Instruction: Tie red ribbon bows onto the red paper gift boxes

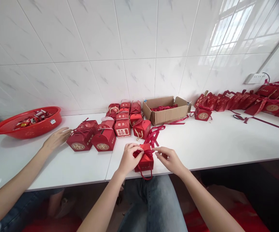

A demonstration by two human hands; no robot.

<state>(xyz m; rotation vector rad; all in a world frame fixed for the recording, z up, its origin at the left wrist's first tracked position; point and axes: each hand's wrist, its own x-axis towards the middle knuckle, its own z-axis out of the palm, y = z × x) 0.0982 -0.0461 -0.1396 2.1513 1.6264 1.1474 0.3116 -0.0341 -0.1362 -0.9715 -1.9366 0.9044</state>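
Observation:
A small red gift box (144, 164) stands at the table's front edge, with a dark red ribbon (148, 152) across its top and a cord loop hanging over the edge. On the box's left side my left hand (131, 157) pinches the ribbon between thumb and fingers. My right hand (166, 157) is at the right end of the ribbon, thumb and fingertips close together; whether they grip the ribbon is too small to tell. More loose ribbon (155, 133) lies just behind the box.
Red boxes (123, 128) stand behind to the left, beside a cardboard box (164, 120) of ribbon. A person's hand (57, 138) reaches toward the left boxes near a red basket (30, 131). Finished-looking boxes (233, 100), scissors (238, 117) and ribbon are at right.

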